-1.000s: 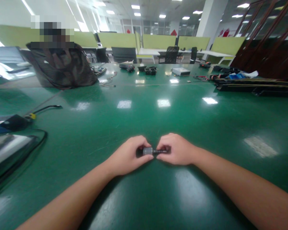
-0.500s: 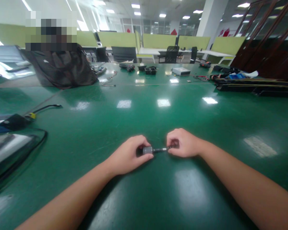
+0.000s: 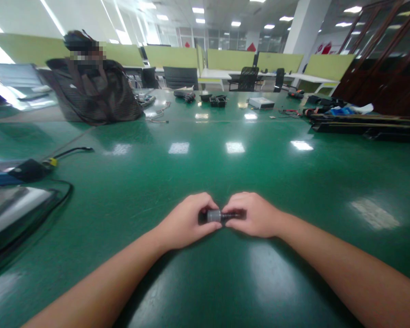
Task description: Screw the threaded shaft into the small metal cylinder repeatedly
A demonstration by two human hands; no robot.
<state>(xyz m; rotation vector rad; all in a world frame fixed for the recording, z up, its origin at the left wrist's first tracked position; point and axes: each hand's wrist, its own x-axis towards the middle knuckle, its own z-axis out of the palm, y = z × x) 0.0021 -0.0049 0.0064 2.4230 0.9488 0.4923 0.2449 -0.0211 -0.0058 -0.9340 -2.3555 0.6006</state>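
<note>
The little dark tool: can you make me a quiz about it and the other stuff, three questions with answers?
1. What colour is the band on the small dark cylindrical tool in the left hand? A) red B) grey C) yellow
2. True or false: in the picture, the big dark fabric bag is left of the flat silver-grey box.
3. Which hand is at the thin dark end of the tool?

Key: 1 B; 2 true; 3 the right hand.

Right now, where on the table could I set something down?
Bare green tabletop stretches from the right hand to the silver box, and between the forearms. Crowded: left, by the black cable and bag; far right, by the black strips.
</note>
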